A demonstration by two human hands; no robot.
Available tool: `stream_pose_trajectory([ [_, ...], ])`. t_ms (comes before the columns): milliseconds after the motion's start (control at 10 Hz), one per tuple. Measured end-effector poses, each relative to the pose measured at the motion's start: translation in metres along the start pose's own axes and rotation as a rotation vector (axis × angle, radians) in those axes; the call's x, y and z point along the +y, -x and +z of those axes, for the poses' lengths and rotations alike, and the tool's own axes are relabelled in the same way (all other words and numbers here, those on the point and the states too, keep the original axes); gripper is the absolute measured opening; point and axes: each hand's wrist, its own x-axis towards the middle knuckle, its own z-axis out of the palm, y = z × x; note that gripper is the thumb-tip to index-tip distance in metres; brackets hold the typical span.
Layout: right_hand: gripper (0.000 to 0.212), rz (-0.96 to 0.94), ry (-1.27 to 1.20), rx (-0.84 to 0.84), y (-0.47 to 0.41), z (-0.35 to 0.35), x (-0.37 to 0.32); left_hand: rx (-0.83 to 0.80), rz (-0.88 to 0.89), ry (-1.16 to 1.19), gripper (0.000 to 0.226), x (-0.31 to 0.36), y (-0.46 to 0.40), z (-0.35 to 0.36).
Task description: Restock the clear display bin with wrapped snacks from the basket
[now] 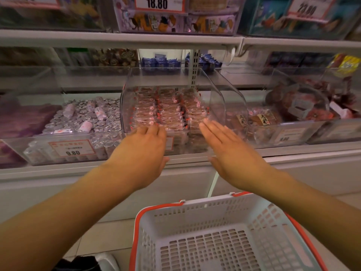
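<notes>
Both bare forearms reach forward toward the clear plastic display bin (170,98), which sits on the lower white shelf (293,151) and serves here as the landmark. The left hand (144,153) is at the bin's front wall, palm down, its fingers bent slightly so that the tips meet or nearly meet the front lip; it holds nothing. The right hand (232,153) is at the bin's front right corner, flat, fingers straight and together, pointing up and left toward the bin; it also holds nothing, and whether its tips touch the plastic cannot be told.

Inside the bin, the clear-wrapped brown snacks with red-edged wrappers (168,108) lie in three neat rows stacked from front to back.

Below the bin, nearest the viewer, the white perforated plastic basket with a red rim (220,237) stands on the pale tiled floor (109,231); its slotted bottom shows bare.

Left of the bin is another clear bin heaped with silver-wrapped rolls (86,118), with a price label reading 9.80 (72,150) on its front. Right of the bin, a further clear bin holds dark brown packets with yellow labels (259,118). Above the bin runs an upper white shelf (117,39) carrying a tag reading 18.80 (157,3).
</notes>
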Motion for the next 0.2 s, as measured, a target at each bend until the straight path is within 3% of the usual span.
stream_pose_trajectory([
  [100, 0.074, 0.01, -0.297, 0.016, 0.021, -0.025, 0.0, -0.082, 0.02, 0.133, 0.083, 0.0, 0.015, -0.004],
  [200, 0.055, 0.055, -0.453, 0.285, 0.071, -0.057, 0.024, 0.177, 0.038, 0.516, 0.073, -0.01, 0.034, -0.032],
])
